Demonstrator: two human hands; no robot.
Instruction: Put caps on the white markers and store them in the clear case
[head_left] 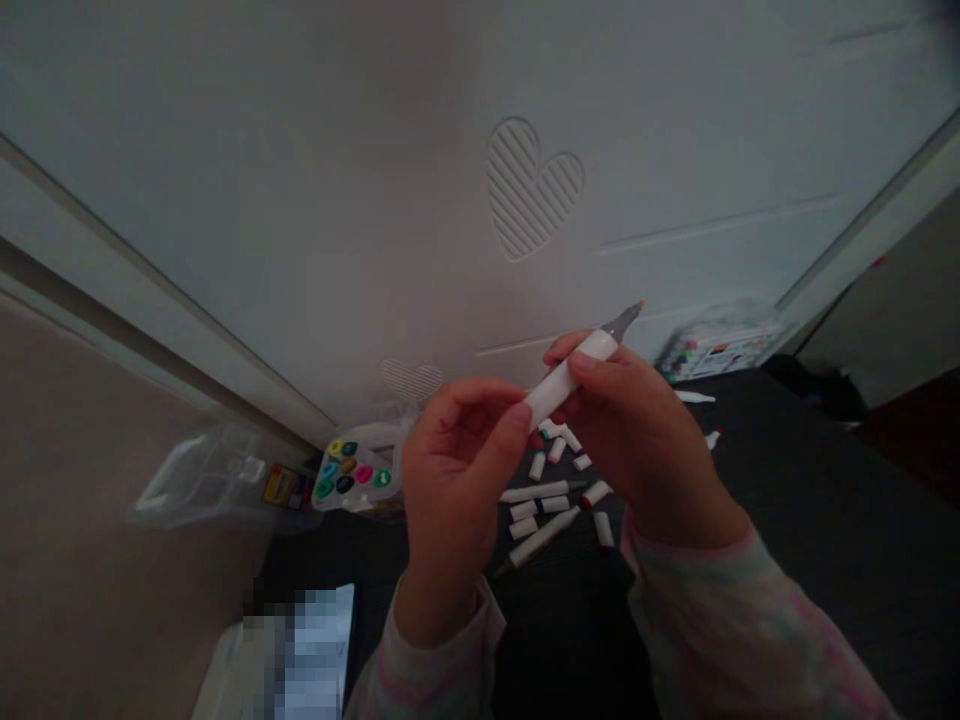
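Note:
Both hands are raised over the dark table on one white marker (pixel 553 393), tilted with its grey nose and orange-tinted nib up to the right. My right hand (pixel 651 432) grips the barrel just below the nose, thumb on top. At the lower end, my left hand (pixel 459 470) pinches the marker between thumb and fingers, which partly hide that end. Beneath the hands lie several loose caps (pixel 523 528) and uncapped markers (pixel 546 537). A transparent case (pixel 375 505) left of my left hand holds several markers with coloured ends.
A white panel with an embossed heart (pixel 529 190) rises behind the table (pixel 832 540). At the back right stands a plastic-wrapped pack (pixel 724 345). The case's transparent lid (pixel 217 480) is at left, above a phone-like screen (pixel 322 640), partly pixelated.

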